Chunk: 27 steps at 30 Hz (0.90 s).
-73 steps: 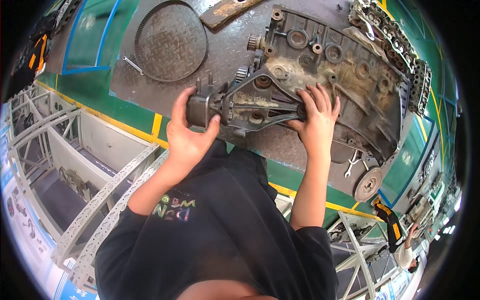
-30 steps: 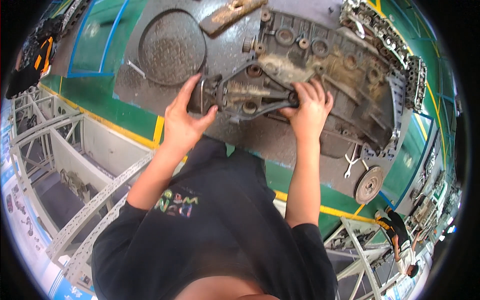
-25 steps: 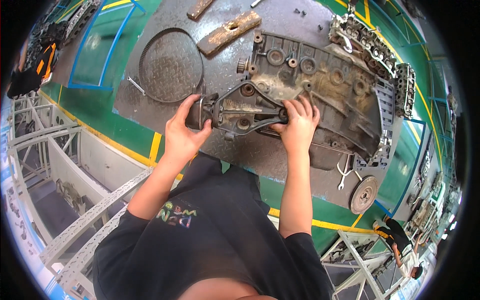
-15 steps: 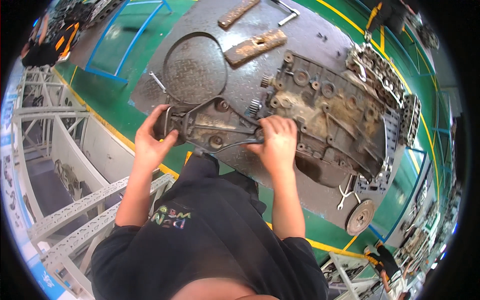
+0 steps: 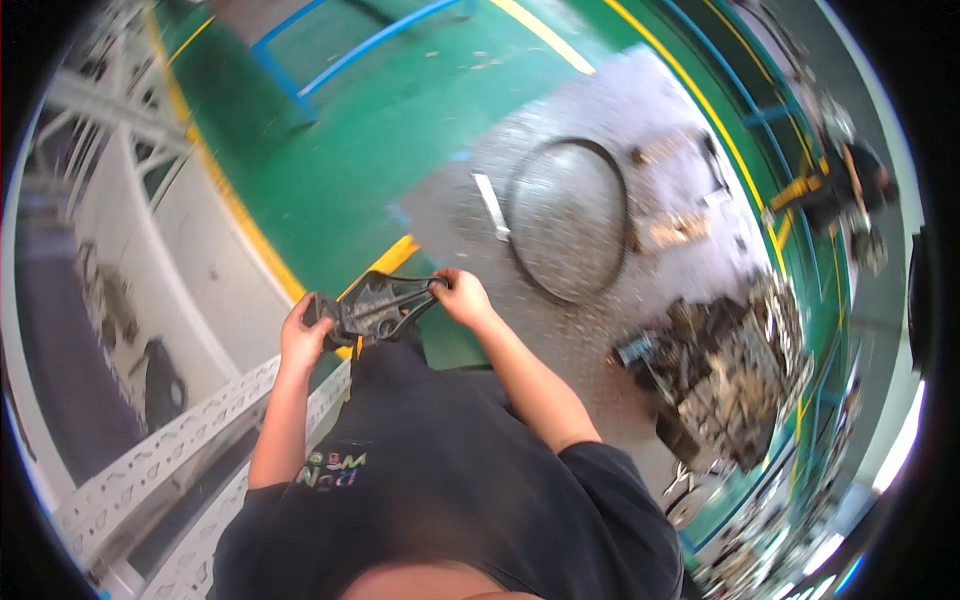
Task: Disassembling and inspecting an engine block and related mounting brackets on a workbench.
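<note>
A dark, roughly triangular metal bracket [image 5: 375,305] with ribbed arms and round holes is held up in front of my body, apart from the worktable. My left hand [image 5: 303,335] grips its broad block-like end. At the narrow end, the fingers of my right hand [image 5: 462,297] are closed round the tip of the arms. To the right, a dirty engine block [image 5: 725,390] lies on the metal-topped table [image 5: 450,205], blurred by motion. A toothed belt [image 5: 627,215] forms a large loop on the same table.
Beside the belt is a wrench [image 5: 491,207]. Two worn wooden blocks, one a near block [image 5: 675,231], lie beyond it. On my left runs a white perforated metal rack [image 5: 190,430] with dark parts inside. A blue frame [image 5: 390,35] stands ahead. Another person [image 5: 835,195] is far right.
My view has swung left, so the engine block and table now sit farther right. The bracket has come away from beside the engine block toward the rack, still in both hands.
</note>
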### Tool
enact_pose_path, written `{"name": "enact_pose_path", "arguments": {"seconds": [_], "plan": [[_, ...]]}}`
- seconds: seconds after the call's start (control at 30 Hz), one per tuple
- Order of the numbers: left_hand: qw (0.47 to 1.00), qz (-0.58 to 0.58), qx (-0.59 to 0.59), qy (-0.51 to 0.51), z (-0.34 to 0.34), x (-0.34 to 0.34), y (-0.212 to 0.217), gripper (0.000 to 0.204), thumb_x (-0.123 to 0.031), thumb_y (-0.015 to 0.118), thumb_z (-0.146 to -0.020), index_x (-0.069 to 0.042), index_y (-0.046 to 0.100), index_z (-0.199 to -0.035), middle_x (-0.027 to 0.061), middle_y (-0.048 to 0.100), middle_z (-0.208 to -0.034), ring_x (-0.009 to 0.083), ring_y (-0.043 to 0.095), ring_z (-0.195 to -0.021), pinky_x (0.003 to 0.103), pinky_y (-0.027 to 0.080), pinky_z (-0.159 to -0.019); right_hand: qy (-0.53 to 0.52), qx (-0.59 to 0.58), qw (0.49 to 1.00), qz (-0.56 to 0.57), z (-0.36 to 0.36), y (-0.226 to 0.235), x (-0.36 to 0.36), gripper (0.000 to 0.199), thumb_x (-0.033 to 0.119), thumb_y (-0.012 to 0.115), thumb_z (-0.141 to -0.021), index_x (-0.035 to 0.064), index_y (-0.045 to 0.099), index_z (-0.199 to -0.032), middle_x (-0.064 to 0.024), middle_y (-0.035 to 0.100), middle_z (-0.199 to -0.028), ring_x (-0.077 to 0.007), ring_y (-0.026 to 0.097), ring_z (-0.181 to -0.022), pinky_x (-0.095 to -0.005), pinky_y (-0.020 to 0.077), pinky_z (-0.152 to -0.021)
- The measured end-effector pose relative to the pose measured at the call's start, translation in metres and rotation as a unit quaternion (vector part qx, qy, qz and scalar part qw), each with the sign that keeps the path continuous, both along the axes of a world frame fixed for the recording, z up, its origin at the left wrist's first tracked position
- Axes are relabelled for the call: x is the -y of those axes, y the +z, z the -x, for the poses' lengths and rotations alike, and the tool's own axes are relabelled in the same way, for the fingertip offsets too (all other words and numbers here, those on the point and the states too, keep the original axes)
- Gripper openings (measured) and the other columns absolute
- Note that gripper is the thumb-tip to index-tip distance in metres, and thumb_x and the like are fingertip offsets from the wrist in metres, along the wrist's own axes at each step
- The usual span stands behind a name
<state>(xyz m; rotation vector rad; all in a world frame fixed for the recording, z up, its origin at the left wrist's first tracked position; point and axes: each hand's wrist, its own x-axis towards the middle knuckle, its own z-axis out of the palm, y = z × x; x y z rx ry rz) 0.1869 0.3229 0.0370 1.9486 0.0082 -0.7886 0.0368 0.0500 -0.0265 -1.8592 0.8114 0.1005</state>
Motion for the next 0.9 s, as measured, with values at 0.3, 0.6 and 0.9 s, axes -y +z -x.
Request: {"name": "enact_pose_path", "arguments": {"seconds": [0.3,0.6,0.9], "plan": [[0.986,-0.044,0.124,0.098,-0.190,-0.056,0.026,0.065,-0.003,0.071,-0.072,0.005,0.052,-0.133,0.0146,0.067,-0.112,0.0206,0.065,-0.101,0.031,0.051,-0.090,0.135,0.039,0.987,-0.075,-0.277,-0.015,-0.033,0.038,0.020,0.066,-0.079,-0.0001,0.069,-0.111,-0.0199,0.071,-0.085,-0.0283,0.070,-0.080,-0.0378,0.0528,-0.078],[0.902,-0.009,0.319,-0.290,-0.374,0.232,-0.002,0.059,-0.015,0.074,-0.069,-0.006,0.060,-0.126,0.0160,0.072,-0.100,0.0277,0.071,-0.090,0.036,0.055,-0.083,-0.288,0.001,0.952,-0.098,-0.304,-0.067,0.111,0.049,0.033,0.068,-0.083,-0.0004,0.064,-0.119,-0.0175,0.072,-0.091,-0.0264,0.070,-0.089,-0.0362,0.0528,-0.082],[0.763,0.051,0.133,-0.631,-0.249,0.549,-0.013,0.063,-0.030,0.070,-0.069,-0.007,0.060,-0.127,0.0180,0.070,-0.110,0.0310,0.068,-0.101,0.038,0.053,-0.089,-0.715,0.033,0.694,0.082,-0.133,0.027,0.058,0.043,0.025,0.068,-0.090,-0.0017,0.062,-0.124,-0.0156,0.068,-0.116,-0.0211,0.063,-0.112,-0.0322,0.0459,-0.098]]}}
